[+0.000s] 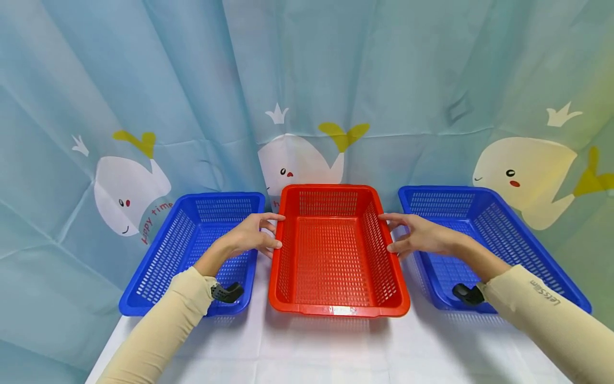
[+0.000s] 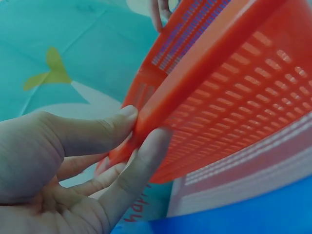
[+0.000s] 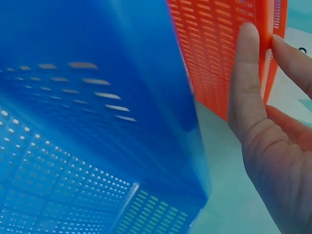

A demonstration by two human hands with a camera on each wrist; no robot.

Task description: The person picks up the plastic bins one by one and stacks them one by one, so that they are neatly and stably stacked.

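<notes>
A red plastic basket (image 1: 331,261) with slotted walls sits in the middle of the head view, with nothing inside. My left hand (image 1: 259,234) pinches its left rim; in the left wrist view the thumb and a finger (image 2: 155,144) lie on opposite sides of the edge. On the opposite side, my right hand (image 1: 417,234) grips the right rim. The right wrist view has one finger (image 3: 247,63) flat along the outer wall and another fingertip at the rim.
Blue slotted baskets flank the red one: a left blue basket (image 1: 192,200) beneath my left forearm and a right blue basket (image 1: 542,240) beneath my right. All stand over a white-covered table (image 1: 307,357). Behind hangs a light blue curtain (image 1: 297,64) with whale prints.
</notes>
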